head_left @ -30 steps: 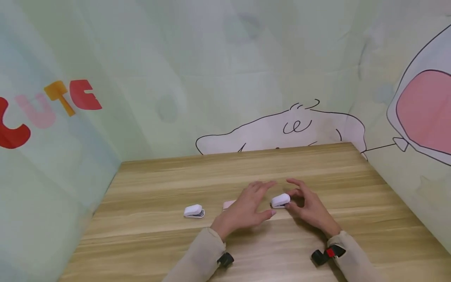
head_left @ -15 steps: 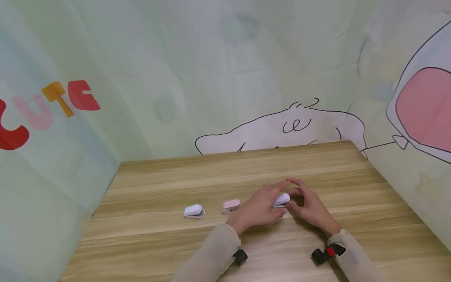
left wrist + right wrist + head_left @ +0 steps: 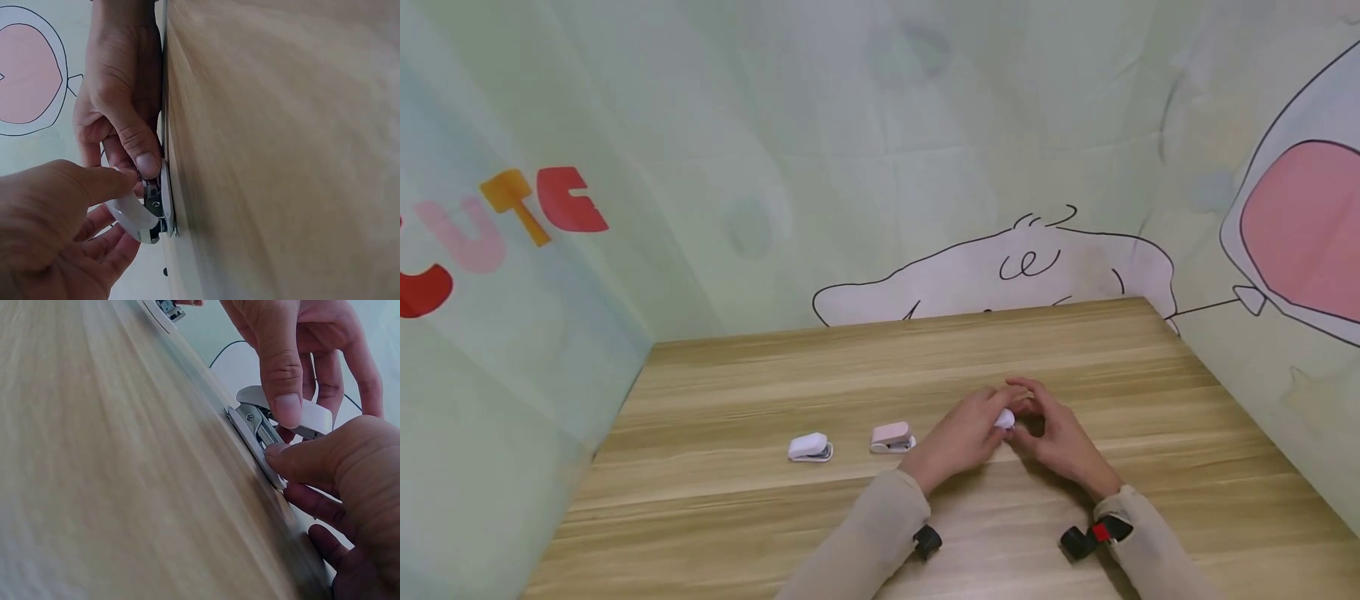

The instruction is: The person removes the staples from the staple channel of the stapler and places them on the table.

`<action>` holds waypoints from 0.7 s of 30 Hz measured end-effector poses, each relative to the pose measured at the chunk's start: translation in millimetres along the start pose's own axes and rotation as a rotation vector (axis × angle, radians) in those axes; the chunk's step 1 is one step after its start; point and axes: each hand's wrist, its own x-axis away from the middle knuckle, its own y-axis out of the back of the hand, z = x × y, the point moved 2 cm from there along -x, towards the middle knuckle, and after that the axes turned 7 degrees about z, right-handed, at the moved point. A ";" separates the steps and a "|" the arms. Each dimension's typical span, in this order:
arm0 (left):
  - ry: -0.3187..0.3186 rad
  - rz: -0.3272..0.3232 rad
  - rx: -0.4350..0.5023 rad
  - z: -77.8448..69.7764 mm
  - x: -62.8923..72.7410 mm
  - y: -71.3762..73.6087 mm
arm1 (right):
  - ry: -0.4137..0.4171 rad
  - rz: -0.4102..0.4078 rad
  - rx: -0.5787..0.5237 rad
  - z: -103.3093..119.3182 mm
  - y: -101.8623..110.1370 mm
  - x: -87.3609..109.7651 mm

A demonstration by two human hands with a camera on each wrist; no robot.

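Note:
Both hands are at one small white stapler [image 3: 1004, 419] right of the table's middle. My left hand [image 3: 964, 433] pinches its white top cover, thumb on the near side and fingers behind, as the left wrist view shows. My right hand [image 3: 1062, 437] holds the base at the right end between thumb and fingers. In the right wrist view the stapler's cover [image 3: 315, 417] is lifted away from the base [image 3: 250, 439], with the metal inside exposed. Much of the stapler is hidden by the left hand in the head view.
A pink stapler [image 3: 891, 437] lies left of my left hand. Farther left is another white stapler [image 3: 810, 447]. The wooden table [image 3: 737, 517] ends at a printed cloth backdrop [image 3: 820, 167] at the back and sides.
My left hand has moved right and come onto the white stapler, taking hold of it and uncovering the pink stapler. The right hand has stayed in about the same place.

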 end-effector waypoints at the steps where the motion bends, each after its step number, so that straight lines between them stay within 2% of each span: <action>1: -0.008 -0.010 -0.010 0.5 -0.8 -0.5 | 0.002 -0.003 0.006 0.1 -0.2 0.2; 5: -0.022 -0.025 0.002 0.2 -2.3 0.0 | -0.008 -0.016 0.053 1.5 -0.2 2.0; 11: 0.005 -0.045 -0.017 0.9 -2.0 5.9 | -0.043 -0.011 0.075 3.6 0.3 2.4; 18: 0.038 -0.010 0.066 4.5 4.9 19.0 | 0.009 -0.021 0.049 1.7 -0.8 -0.4; 21: 0.048 0.007 0.069 5.8 6.5 23.3 | 0.037 -0.025 0.026 0.9 -0.9 -1.4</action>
